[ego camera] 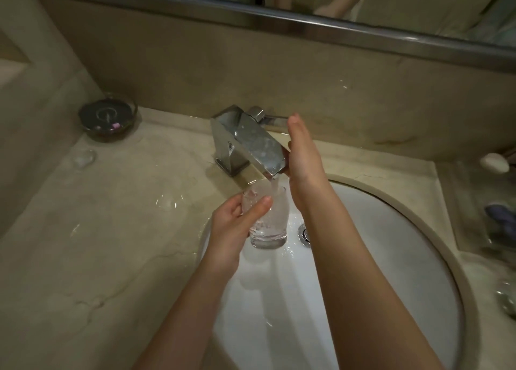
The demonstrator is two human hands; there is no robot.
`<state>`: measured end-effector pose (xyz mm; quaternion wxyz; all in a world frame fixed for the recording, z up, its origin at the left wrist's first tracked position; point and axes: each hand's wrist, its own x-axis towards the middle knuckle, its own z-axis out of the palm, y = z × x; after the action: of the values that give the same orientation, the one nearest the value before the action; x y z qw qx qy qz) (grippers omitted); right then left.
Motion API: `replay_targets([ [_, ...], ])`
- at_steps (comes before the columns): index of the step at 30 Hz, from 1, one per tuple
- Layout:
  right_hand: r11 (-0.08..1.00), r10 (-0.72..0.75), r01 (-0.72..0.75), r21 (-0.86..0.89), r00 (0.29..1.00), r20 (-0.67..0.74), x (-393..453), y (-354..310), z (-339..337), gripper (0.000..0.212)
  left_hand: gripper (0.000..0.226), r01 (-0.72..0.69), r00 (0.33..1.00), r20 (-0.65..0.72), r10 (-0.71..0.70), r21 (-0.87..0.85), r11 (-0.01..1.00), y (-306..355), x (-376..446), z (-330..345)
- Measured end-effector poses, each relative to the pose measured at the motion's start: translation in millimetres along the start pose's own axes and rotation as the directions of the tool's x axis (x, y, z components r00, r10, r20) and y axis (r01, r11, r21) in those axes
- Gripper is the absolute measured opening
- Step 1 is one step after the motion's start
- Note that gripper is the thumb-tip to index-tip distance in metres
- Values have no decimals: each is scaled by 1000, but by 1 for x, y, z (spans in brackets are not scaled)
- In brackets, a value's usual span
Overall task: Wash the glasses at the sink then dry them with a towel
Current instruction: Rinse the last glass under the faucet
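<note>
A beige stone counter point(92, 230) is surrounding a white sink point(363, 258), with a mirror point(391, 3) running above. The left hand point(234, 230) is gripping a glass point(266, 218), its fingers point(258, 206) curling round it, holding it upright over the basin under the tap point(248, 143). Water point(275, 186) is streaming into the glass. The right hand point(303, 157) is resting against the tap, its fingers straight and pressed together. A dark dish point(107, 118) is sitting on the counter's far left.
</note>
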<state>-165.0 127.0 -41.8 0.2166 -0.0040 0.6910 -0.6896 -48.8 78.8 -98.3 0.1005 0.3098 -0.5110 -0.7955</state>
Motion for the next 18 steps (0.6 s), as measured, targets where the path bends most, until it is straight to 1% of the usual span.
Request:
replay_targets([
  [2, 998, -35, 35, -58, 999, 9, 1, 4, 2, 52, 26, 5, 1000, 4, -5, -6, 1000, 1, -1, -1],
  [5, 991, -69, 71, -111, 997, 18, 0, 10, -1, 52, 21, 15, 1000, -4, -16, -12, 1000, 1, -2, 0],
  [9, 988, -85, 87, -126, 996, 21, -9, 12, -3, 49, 5, 5, 1000, 28, -5, -13, 1000, 0, -4, 3],
  [13, 986, -116, 118, -119, 993, 24, -19, 16, -4, 48, 11, 6, 1000, 31, -4, -52, 999, 0, -8, 5],
  [15, 989, -104, 109, -97, 993, 52, -23, 15, -5, 49, 3, 6, 999, 34, -4, -49, 999, 0, -9, 5],
  [18, 996, -60, 65, -63, 995, 78, -31, 14, -7, 53, 3, 8, 1000, 28, -7, -25, 1000, -1, -12, 5],
])
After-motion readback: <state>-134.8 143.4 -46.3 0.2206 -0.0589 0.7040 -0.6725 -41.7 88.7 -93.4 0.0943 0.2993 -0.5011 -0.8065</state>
